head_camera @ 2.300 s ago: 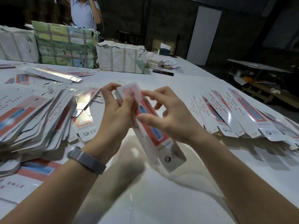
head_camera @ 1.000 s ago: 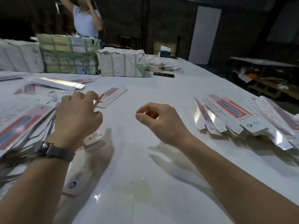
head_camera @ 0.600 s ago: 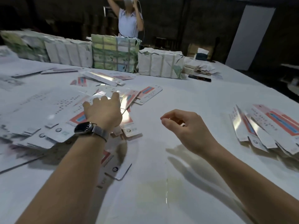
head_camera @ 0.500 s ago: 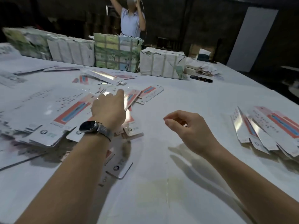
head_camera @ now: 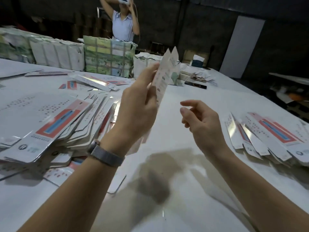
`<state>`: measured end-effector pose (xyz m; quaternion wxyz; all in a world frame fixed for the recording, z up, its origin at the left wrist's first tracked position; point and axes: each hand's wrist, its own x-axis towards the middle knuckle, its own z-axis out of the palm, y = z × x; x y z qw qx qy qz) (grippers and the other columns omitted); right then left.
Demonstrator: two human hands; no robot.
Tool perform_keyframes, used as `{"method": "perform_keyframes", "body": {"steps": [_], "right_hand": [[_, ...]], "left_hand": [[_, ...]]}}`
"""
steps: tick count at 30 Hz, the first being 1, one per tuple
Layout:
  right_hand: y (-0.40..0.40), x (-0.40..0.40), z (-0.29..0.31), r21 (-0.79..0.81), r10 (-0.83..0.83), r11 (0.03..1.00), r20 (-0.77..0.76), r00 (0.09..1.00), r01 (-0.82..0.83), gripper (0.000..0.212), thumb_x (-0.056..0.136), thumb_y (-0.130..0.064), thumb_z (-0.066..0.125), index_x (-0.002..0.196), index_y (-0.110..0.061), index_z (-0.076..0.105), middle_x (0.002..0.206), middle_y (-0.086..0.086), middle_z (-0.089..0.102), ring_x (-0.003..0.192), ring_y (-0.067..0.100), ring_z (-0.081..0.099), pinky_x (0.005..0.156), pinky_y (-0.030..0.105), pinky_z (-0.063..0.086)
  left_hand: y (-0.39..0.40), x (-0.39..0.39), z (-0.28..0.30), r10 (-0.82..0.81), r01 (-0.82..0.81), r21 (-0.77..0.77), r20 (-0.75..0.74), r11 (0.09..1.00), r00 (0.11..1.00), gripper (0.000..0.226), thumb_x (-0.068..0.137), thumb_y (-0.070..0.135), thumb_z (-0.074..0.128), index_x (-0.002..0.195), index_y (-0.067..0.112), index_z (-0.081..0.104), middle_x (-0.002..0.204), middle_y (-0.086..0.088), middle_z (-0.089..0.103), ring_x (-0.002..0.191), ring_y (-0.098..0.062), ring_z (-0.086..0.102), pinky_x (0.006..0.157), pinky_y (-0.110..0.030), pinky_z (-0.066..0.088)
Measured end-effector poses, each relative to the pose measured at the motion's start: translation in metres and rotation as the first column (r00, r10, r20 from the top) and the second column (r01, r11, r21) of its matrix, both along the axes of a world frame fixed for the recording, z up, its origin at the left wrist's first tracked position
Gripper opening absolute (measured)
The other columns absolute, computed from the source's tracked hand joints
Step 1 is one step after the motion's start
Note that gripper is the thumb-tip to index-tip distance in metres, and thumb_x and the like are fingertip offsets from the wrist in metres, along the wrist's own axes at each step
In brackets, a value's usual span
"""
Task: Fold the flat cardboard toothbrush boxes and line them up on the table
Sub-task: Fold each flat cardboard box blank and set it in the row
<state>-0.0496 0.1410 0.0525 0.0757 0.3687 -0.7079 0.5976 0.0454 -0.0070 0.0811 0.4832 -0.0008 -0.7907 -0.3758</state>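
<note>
My left hand has one flat box blank pinched near its lower half, thumb on the near face and fingers behind, and holds it up off the table almost on edge, its pointed end flaps rising above and beyond my fingertips. I judge it is tilted upright like this so the creases face my other hand and the sleeve can be popped open in the air, not against the table

My right hand is empty, hovering just to the right of the blank and a little lower, fingers loosely curled, thumb and forefinger parted, not touching the card. It looks set to take the free long edge, so the next move is probably a squeeze from both sides

The stack of unfolded blanks lies fanned out to the left of my left hand, close beside the wrist, so each new piece is a short reach. The folded boxes lie in an overlapping row to the right of my right hand, near but apart from it, where a finished one can be dropped without crossing arms. The bare white table under both hands is my working gap. With the stack so thick, I judge the job far from done

Beyond the blank, wrapped bundles sit at the far edge, with another person behind them
</note>
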Motion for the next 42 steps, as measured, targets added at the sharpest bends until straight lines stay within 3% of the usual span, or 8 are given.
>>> {"method": "perform_keyframes", "body": {"steps": [5,15,20,26,30,35,39,42], "right_hand": [[0.013,-0.010,0.007,-0.096,-0.050,0.994,0.037,0.998,0.054,0.018,0.093,-0.033,0.061,0.109,-0.034,0.054,0.070,0.004,0.057,0.064,0.013,0.058,0.060,0.030,0.050],[0.021,-0.019,-0.008,0.327,-0.092,0.932,-0.209,0.974,0.158,0.033,0.102,-0.040,0.047,0.132,-0.051,0.039,0.076,-0.007,0.060,0.079,0.021,0.069,0.069,0.050,0.059],[0.021,-0.017,-0.005,0.200,-0.143,0.965,-0.142,0.979,0.170,0.032,0.101,-0.026,0.054,0.131,-0.034,0.058,0.067,-0.007,0.058,0.069,0.008,0.061,0.069,0.025,0.052],[0.021,0.001,0.003,-0.080,0.088,0.994,0.206,0.975,-0.073,0.034,0.107,-0.017,0.038,0.104,-0.036,0.066,0.092,-0.004,0.074,0.086,0.028,0.071,0.075,0.047,0.059],[0.020,-0.005,0.003,-0.181,-0.001,0.983,0.184,0.983,0.035,0.034,0.107,-0.016,0.039,0.119,-0.042,0.058,0.083,0.002,0.061,0.067,0.022,0.059,0.054,0.031,0.052],[0.023,-0.013,-0.001,0.125,-0.195,0.965,-0.253,0.948,0.232,0.035,0.100,-0.031,0.054,0.135,-0.038,0.054,0.096,-0.012,0.046,0.089,0.007,0.054,0.072,0.020,0.052],[0.022,-0.013,-0.002,0.174,-0.234,0.942,-0.267,0.935,0.286,0.040,0.096,-0.029,0.063,0.136,-0.028,0.060,0.099,-0.011,0.040,0.090,-0.005,0.048,0.074,0.017,0.046],[0.020,-0.010,-0.001,0.155,-0.218,0.957,-0.177,0.960,0.246,0.039,0.094,-0.026,0.067,0.132,-0.027,0.063,0.094,-0.014,0.042,0.091,0.005,0.053,0.073,0.040,0.057]], "left_hand": [[0.020,-0.007,-0.011,-0.492,0.314,0.676,0.083,0.667,0.866,0.038,0.101,0.002,0.045,0.130,0.023,0.055,0.099,0.008,0.076,0.083,-0.011,0.074,0.058,-0.025,0.058],[0.036,-0.019,-0.033,-0.866,0.428,0.890,-0.083,0.159,0.493,0.037,0.095,0.051,0.050,0.130,0.041,0.060,0.107,-0.009,0.075,0.093,-0.028,0.074,0.077,-0.048,0.060],[0.039,-0.022,-0.041,-0.832,0.437,0.855,-0.013,0.278,0.554,0.034,0.092,0.042,0.062,0.126,0.045,0.062,0.111,-0.005,0.068,0.082,-0.022,0.067,0.067,-0.033,0.053],[0.042,-0.022,-0.044,-0.633,0.383,0.776,0.027,0.501,0.773,0.088,0.064,0.028,0.082,0.139,0.039,0.039,0.109,-0.006,0.074,0.090,-0.025,0.075,0.071,-0.039,0.062],[0.041,-0.018,-0.041,-0.607,0.406,0.707,0.041,0.579,0.794,0.055,0.076,0.021,0.079,0.126,0.028,0.058,0.100,-0.005,0.076,0.085,-0.026,0.076,0.066,-0.030,0.061],[0.045,-0.015,-0.044,-0.740,0.455,0.744,0.078,0.489,0.668,0.040,0.098,0.010,0.057,0.107,0.048,0.066,0.090,0.002,0.074,0.077,-0.014,0.073,0.062,-0.026,0.058],[0.046,-0.013,-0.041,-0.838,0.428,0.870,-0.033,0.244,0.545,0.028,0.091,0.028,0.059,0.119,0.032,0.061,0.081,-0.006,0.074,0.074,-0.028,0.075,0.062,-0.040,0.060],[0.045,-0.012,-0.039,-0.823,0.379,0.888,-0.001,0.261,0.569,0.045,0.088,0.065,0.052,0.109,0.029,0.071,0.081,-0.006,0.075,0.074,-0.031,0.075,0.057,-0.039,0.059]]}}
